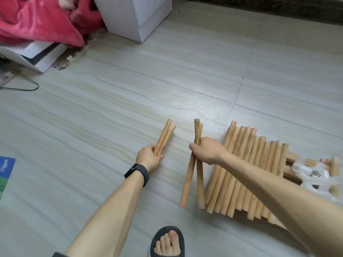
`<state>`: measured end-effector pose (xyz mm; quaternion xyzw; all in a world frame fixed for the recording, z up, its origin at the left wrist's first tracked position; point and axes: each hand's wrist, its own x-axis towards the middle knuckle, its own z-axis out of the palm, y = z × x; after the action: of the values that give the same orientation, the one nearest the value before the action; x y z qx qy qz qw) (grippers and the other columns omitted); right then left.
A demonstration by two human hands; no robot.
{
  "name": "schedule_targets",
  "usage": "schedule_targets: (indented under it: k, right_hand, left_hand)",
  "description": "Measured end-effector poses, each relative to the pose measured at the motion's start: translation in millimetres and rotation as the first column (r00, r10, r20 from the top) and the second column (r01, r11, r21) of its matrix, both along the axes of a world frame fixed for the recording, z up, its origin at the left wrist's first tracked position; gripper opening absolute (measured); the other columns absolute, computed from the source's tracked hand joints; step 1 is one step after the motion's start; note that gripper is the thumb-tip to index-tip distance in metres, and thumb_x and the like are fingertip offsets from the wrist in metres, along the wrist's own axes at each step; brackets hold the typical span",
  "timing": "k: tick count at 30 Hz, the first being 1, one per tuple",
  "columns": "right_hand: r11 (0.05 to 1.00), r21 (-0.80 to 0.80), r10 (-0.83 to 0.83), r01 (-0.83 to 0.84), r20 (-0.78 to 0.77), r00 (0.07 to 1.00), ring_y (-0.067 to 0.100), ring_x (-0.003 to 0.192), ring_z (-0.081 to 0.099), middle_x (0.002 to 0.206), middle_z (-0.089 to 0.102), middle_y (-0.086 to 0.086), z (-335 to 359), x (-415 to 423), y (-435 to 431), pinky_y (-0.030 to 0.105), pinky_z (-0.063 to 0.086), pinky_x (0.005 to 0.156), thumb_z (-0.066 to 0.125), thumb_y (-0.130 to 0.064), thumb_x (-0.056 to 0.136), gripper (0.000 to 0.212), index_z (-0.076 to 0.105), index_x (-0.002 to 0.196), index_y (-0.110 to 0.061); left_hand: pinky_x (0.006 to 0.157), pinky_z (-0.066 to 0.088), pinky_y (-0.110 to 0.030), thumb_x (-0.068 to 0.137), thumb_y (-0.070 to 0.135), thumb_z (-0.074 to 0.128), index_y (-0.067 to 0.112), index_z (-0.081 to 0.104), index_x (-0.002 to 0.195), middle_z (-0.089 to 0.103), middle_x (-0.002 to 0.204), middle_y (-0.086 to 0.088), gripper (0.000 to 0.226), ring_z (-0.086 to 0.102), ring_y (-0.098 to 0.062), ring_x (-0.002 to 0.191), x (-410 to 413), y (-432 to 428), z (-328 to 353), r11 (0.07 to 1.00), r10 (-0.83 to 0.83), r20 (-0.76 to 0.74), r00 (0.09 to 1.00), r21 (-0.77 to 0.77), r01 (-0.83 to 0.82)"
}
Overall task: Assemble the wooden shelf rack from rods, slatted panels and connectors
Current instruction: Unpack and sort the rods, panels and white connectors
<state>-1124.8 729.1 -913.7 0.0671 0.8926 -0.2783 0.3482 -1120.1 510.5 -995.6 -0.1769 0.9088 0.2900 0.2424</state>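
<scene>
Our left hand [149, 158] held two rods [164, 139] by their near ends, fingers curled round them, over the middle of the floor [111, 108]. Our right hand [206, 153] gripped two other rods [191, 169] around their middles, just beside. The big pile of rods [250, 173] lay by the floor's right edge, with white connectors [311, 173] next to it.

The left hand [149, 157] holds two rods [164, 138]. The right hand [206, 151] holds two more rods [193, 173]. The pile of rods [246, 173] at lower right has more than ten. The white connectors [313, 173] are too blurry to count.
</scene>
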Motion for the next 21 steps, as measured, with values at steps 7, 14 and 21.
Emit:
schedule_targets:
  k: [7,14,21]
  right_hand:
    - [0.948,-0.227,-0.195,0.224,0.144,0.97,0.027,0.068,0.061,0.068,0.059,0.003,-104,-18,-79,0.035,0.051,0.065,0.05,-0.038,0.098,0.038,0.05,0.068,-0.016]
    - [0.95,-0.162,-0.28,0.265,-0.072,0.957,0.033,0.094,0.061,0.103,0.067,0.012,-123,-18,-113,0.035,0.041,0.07,0.065,-0.046,0.095,0.044,0.049,0.112,-0.009]
    - [0.953,-0.16,-0.281,0.256,-0.159,0.946,0.04,0.112,0.057,0.125,0.054,0.014,-109,-3,-114,0.044,0.048,0.089,0.063,-0.042,0.095,0.052,0.041,0.128,-0.009]
  left_hand:
    - [0.09,0.05,-0.034,0.088,0.031,0.074,0.013,0.057,0.123,0.067,0.118,-0.007,0.043,0.062,-0.026,0.109,-11,-41,-27,0.997,0.075,-0.001,0.997,-0.017,-0.075]
    - [0.099,0.046,-0.043,0.093,0.029,0.065,0.022,0.033,0.148,0.044,0.136,-0.012,0.063,0.047,-0.032,0.126,-9,-57,-25,0.98,-0.068,-0.062,0.996,-0.19,0.055]
    - [0.092,0.05,-0.047,0.094,0.024,0.059,0.025,0.03,0.149,0.041,0.137,-0.009,0.062,0.045,-0.033,0.127,-15,-48,-14,0.95,-0.149,-0.014,0.989,-0.279,0.139]
